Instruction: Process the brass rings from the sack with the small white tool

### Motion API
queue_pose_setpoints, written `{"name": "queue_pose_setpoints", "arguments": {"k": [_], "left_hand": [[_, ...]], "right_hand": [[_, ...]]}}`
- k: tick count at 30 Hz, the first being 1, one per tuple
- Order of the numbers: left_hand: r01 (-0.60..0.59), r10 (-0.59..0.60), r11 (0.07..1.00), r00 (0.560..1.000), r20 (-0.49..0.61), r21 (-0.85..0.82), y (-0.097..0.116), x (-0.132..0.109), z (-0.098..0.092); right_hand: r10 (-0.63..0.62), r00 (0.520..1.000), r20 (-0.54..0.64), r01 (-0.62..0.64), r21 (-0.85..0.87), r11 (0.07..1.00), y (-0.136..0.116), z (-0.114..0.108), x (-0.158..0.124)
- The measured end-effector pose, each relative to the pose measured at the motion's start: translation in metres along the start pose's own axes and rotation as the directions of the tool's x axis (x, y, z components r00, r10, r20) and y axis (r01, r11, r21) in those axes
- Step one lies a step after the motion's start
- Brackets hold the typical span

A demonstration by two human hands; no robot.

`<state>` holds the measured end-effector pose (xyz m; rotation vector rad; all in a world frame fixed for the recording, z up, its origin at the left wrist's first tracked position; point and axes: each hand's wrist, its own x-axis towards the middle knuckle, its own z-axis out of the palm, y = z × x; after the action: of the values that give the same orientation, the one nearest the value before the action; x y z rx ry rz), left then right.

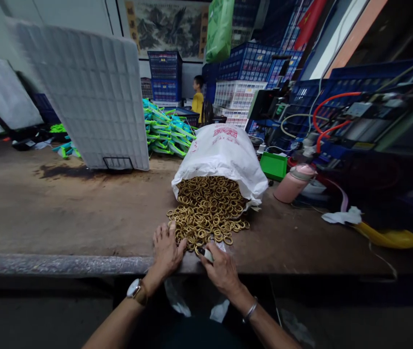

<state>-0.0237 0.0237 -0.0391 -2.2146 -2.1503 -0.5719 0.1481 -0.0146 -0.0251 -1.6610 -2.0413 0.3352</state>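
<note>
A white woven sack (pixel 221 150) lies on its side on the brown table, its mouth facing me. Many small brass-coloured rings (pixel 210 213) spill out of it in a heap towards the table's front edge. My left hand (pixel 167 251) rests palm down on the table with its fingers spread, touching the left side of the heap. At the heap's front edge, my right hand (pixel 223 269) is closed around a small pale object with a black end (pixel 205 254). Its exact kind is unclear, since my fingers cover part of it.
A white ribbed panel (pixel 93 97) stands on the table's left side. Behind it are piled green and blue plastic pieces (pixel 168 128). A pink bottle (pixel 294 183), a green tray (pixel 273 166) and machinery with red hoses stand right. Stacked crates and a person in yellow (pixel 198 101) are behind.
</note>
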Motion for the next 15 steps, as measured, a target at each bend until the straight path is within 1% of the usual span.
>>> {"name": "queue_pose_setpoints", "arguments": {"k": [4,7,9,12,13,15], "left_hand": [[-0.01,0.01,1.0,1.0,-0.018,0.003,0.009,0.003,0.0],[-0.013,0.012,1.0,0.999,-0.042,-0.023,0.015,0.005,0.006],[-0.029,0.025,0.997,0.998,-0.062,-0.068,0.018,0.009,0.012],[-0.062,0.043,0.984,0.993,-0.113,-0.168,0.018,0.015,0.021],[-0.073,0.043,0.976,0.989,-0.144,-0.206,0.017,0.016,0.023],[-0.105,0.034,0.952,0.969,-0.243,-0.286,0.013,0.016,0.024]], "right_hand": [[0.005,0.999,0.053,0.003,-0.134,0.991,-0.011,0.002,-0.003],[0.03,0.998,0.063,-0.019,-0.161,0.987,-0.008,0.005,-0.005],[0.026,0.998,0.062,-0.017,-0.136,0.991,-0.004,0.006,-0.006],[0.013,0.999,0.032,-0.011,-0.043,0.999,0.002,0.006,-0.004],[0.019,1.0,0.016,-0.019,-0.005,1.0,0.004,0.006,-0.002],[0.067,0.997,-0.048,-0.064,0.071,0.995,0.008,0.006,0.002]]}}
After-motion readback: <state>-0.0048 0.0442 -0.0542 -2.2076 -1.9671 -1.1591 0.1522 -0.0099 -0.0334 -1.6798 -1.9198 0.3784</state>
